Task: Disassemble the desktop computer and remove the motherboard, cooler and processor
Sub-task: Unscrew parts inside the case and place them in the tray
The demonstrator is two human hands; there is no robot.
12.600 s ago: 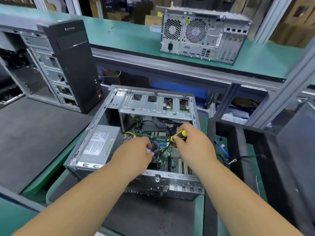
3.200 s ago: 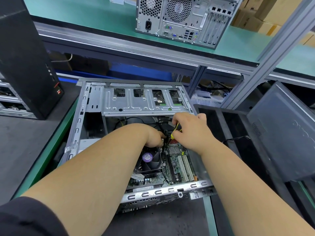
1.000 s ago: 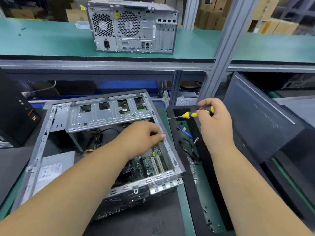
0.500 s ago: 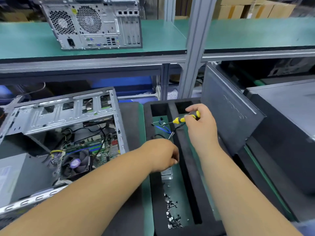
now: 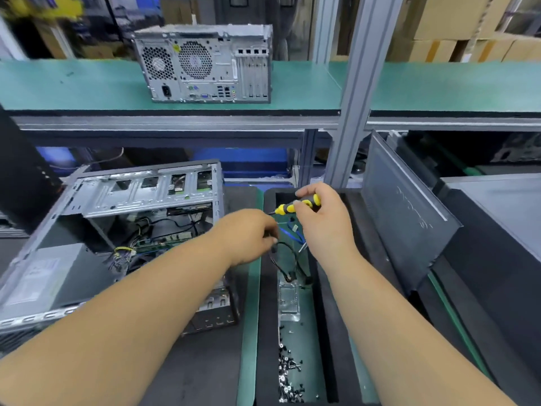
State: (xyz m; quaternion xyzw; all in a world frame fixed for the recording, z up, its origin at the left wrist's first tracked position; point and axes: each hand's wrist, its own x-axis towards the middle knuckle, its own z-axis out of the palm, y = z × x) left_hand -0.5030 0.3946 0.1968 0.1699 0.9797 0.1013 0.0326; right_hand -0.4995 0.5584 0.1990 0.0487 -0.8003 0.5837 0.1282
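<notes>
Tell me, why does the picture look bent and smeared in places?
Head view: the wide-angle lens bows the shelf edge and stretches both forearms toward the corners; the top-left corner is motion-blurred into yellow streaks; lighting is even and soft, with no harsh glare; the screwdriver and the screws stay fairly sharp.

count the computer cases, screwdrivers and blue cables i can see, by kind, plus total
computer cases: 2, the open case on the bench and the closed case on the shelf
screwdrivers: 1, the screwdriver in the right hand
blue cables: 1, the blue cable in the tray
total: 4
</notes>
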